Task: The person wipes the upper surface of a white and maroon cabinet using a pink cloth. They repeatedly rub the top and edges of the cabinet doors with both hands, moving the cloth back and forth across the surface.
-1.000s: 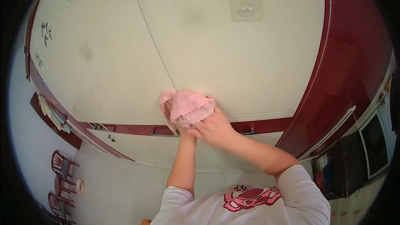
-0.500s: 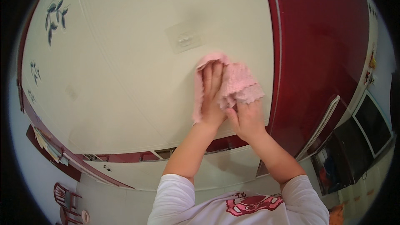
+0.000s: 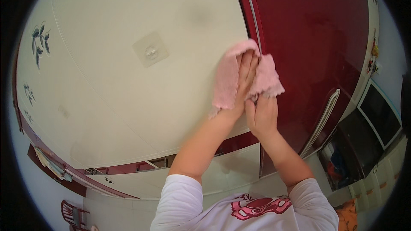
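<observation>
A pink cleaning cloth lies against a cream cabinet panel, near its right edge beside a red panel. My left hand presses the cloth to the surface, its fingers straight and close together, with the cloth folded over the fingertips. Just below and to the right, my right hand is closed on the hanging part of the same cloth. Its fingertips are hidden under the fabric. To the left of the cloth, a clear square adhesive hook is stuck on the panel.
Blue leaf patterns decorate the panel's left side. A long pale handle stands out from the red panel. At the far right is a dark screen on a black stand. A wooden chair stands at the lower left.
Both hands and the cloth have moved right and slightly up, reaching the panel's edge by the red section. The hook and panels appear shifted left in view.
</observation>
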{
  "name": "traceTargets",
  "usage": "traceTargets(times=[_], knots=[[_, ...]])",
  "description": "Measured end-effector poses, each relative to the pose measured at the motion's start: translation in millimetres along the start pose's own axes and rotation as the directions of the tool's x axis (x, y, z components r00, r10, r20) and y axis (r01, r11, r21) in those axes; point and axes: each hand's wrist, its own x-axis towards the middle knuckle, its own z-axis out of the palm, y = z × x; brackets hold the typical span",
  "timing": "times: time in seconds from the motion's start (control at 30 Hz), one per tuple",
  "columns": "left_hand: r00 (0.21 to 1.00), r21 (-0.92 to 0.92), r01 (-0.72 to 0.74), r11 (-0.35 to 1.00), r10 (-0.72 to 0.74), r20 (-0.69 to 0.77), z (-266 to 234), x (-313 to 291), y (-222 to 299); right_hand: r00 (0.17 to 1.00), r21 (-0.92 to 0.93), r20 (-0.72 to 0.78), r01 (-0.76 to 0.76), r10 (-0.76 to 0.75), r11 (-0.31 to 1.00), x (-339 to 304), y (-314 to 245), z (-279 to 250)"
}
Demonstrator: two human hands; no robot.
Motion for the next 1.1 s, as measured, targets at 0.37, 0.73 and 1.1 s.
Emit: traceTargets(times=[0.37,0.73,1.1], knots=[[0.944,-0.566,0.284,0.774,-0.122,0.307,59,-111,35,0.962,0.052,0.238,-0.15,0.133,0.987,-118,18,-13],[0.926,-0.549,0.2,0.811,0.026,0.377,60,-165,27,0.908,0.077,0.375,-0.231,0.187,0.97,-152,-13,-21],[0.989,0.169,-0.134,0.976,0.143,-0.038,-59,21,-32,0.992,0.114,-0.016,0.126,-0.125,0.985,39,-31,15]])
